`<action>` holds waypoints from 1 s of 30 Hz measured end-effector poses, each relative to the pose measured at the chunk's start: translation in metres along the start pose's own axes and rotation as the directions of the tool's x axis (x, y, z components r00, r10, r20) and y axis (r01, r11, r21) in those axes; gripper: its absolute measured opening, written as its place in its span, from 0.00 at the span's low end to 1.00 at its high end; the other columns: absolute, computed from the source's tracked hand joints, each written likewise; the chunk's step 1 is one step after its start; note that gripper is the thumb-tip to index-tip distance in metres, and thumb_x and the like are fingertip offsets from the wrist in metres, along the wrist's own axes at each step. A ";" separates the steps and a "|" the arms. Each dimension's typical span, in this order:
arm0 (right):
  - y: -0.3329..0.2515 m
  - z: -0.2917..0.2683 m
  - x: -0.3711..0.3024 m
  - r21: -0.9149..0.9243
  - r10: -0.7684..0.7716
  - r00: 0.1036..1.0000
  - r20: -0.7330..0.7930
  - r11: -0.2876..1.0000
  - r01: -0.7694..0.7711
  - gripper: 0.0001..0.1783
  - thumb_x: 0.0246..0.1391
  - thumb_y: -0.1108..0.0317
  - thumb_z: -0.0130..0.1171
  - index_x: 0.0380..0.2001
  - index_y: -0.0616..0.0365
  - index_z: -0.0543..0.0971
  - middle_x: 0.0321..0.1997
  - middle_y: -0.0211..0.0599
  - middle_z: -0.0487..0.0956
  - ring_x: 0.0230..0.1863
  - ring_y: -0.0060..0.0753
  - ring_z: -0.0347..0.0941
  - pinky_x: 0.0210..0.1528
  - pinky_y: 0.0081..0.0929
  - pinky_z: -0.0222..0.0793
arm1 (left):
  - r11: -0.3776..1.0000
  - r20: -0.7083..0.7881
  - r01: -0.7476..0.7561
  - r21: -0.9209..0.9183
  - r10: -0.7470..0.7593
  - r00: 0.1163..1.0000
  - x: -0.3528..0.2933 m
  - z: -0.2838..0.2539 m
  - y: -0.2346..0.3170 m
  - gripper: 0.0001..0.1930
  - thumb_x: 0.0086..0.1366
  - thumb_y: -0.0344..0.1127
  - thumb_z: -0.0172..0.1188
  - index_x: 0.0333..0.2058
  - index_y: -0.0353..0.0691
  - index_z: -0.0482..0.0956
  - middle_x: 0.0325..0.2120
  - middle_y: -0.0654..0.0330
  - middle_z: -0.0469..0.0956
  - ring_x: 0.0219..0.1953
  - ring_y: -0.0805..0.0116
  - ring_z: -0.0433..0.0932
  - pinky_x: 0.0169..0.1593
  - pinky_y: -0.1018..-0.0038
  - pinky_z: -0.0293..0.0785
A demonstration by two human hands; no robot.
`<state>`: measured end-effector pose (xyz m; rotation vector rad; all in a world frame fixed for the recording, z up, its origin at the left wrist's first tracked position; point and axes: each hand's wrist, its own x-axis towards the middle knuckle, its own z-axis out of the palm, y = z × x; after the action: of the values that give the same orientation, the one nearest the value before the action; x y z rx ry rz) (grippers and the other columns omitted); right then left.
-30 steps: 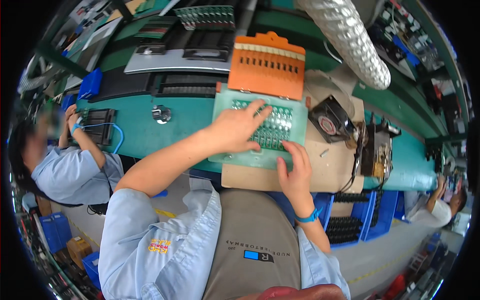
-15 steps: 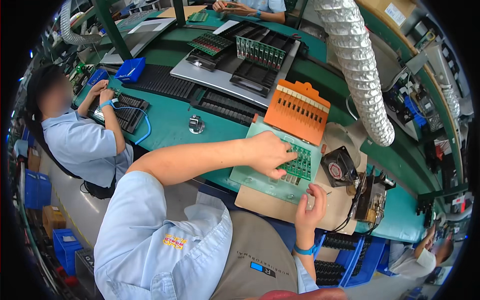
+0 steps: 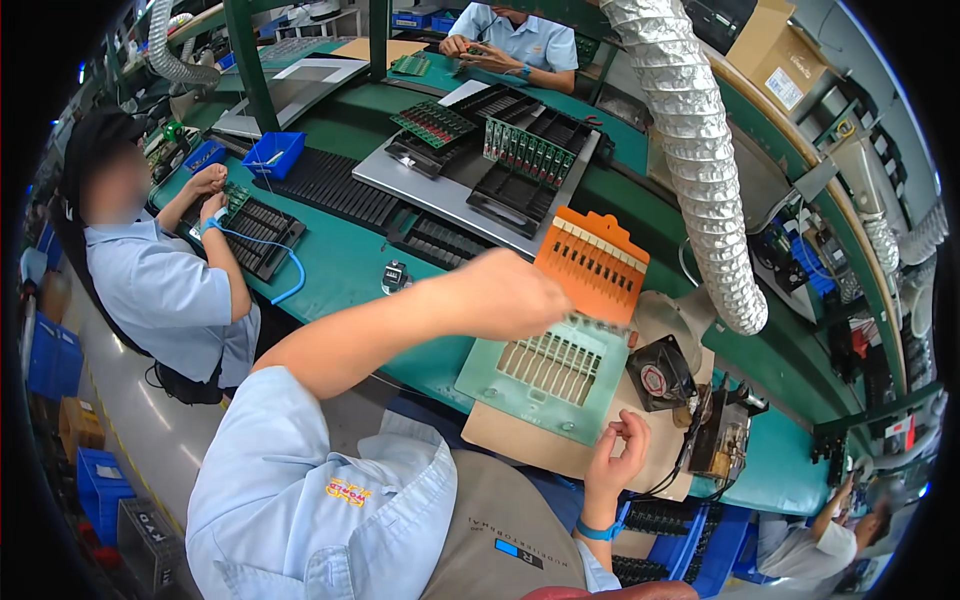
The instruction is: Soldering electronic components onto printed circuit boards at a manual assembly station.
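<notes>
My left hand (image 3: 515,295) is closed and slightly blurred, raised over the far edge of a pale green slotted fixture plate (image 3: 490,385). From its fingertips a green circuit board (image 3: 603,325) extends, seen almost edge-on. Behind it stands an orange plate (image 3: 590,270) with a row of dark slots. The fixture's middle window shows bare bars with no board over them. By the fixture's near right corner, my right hand (image 3: 618,455) rests with loosely bent fingers, a blue band round the wrist, and nothing visible in it.
A small black fan (image 3: 662,372) and a metal device with cables (image 3: 725,440) stand to the right. A silver duct (image 3: 700,170) hangs above. A tally counter (image 3: 395,277) lies left of the fixture. Black racks (image 3: 515,200) with boards stand beyond; a co-worker (image 3: 165,270) sits at left.
My left hand has lifted the circuit board off the fixture and moved up and away, tilting it edge-on. My right hand has shifted slightly nearer; the whole view has turned a little.
</notes>
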<state>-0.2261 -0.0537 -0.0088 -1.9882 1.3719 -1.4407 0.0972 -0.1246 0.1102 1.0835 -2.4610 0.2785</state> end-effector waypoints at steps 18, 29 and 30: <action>0.016 -0.002 -0.017 0.023 0.215 0.975 0.060 0.976 -0.217 0.17 0.56 0.84 0.54 0.49 0.62 0.77 0.54 0.42 0.75 0.36 0.29 0.73 0.45 0.25 0.73 | 0.060 0.075 0.428 -0.902 -0.953 0.293 -0.070 -0.060 -0.256 0.14 0.73 0.39 0.55 0.40 0.34 0.82 0.30 0.60 0.82 0.21 0.78 0.70 0.23 0.86 0.60; 0.023 -0.005 -0.025 0.045 0.360 0.932 0.033 0.931 -0.361 0.17 0.56 0.83 0.54 0.50 0.62 0.76 0.55 0.41 0.74 0.36 0.28 0.72 0.43 0.24 0.72 | 0.052 0.130 0.486 -0.873 -0.934 0.333 0.026 -0.005 -0.330 0.13 0.71 0.40 0.57 0.35 0.35 0.81 0.25 0.61 0.79 0.18 0.77 0.65 0.21 0.83 0.57; 0.024 -0.005 -0.024 0.038 0.352 0.936 0.030 0.935 -0.353 0.17 0.56 0.84 0.54 0.50 0.62 0.76 0.55 0.41 0.74 0.36 0.28 0.72 0.43 0.23 0.72 | 0.049 0.139 0.496 -0.867 -0.932 0.335 0.032 0.001 -0.334 0.13 0.71 0.40 0.57 0.34 0.35 0.81 0.24 0.61 0.78 0.17 0.77 0.65 0.21 0.82 0.56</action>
<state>-0.2428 -0.0441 -0.0368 -1.6202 1.5765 -1.2658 0.3249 -0.3707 0.1267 1.4177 -0.9165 -0.8129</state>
